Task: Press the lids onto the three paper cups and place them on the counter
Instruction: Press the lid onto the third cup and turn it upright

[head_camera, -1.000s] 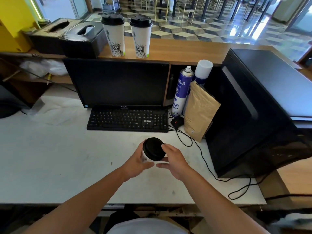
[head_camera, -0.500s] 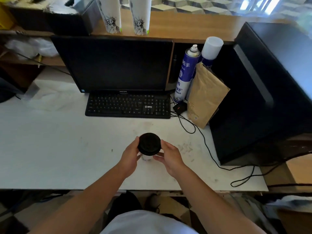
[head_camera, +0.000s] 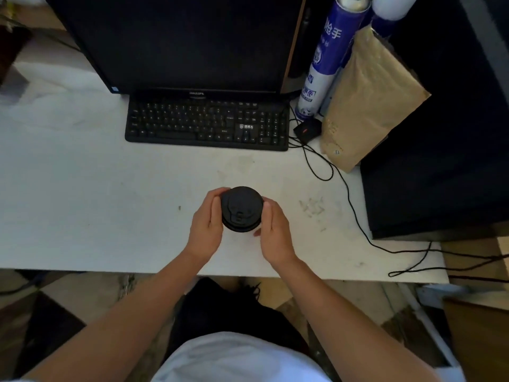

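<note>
A black plastic lid sits on top of a paper cup that stands on the white desk; I look straight down on it, so the cup body is hidden beneath the lid. My left hand cups the lid and cup from the left. My right hand holds them from the right, fingers curled around the rim. The two lidded cups and the wooden counter are out of view now.
A black keyboard and a dark monitor stand behind the cup. To the right are a blue spray can, a brown paper bag, a black box and black cables trailing over the desk.
The camera has tilted down steeply, so the counter and its two lidded cups have left the view. Both hands have stayed around the lidded cup, now seen from directly above.
</note>
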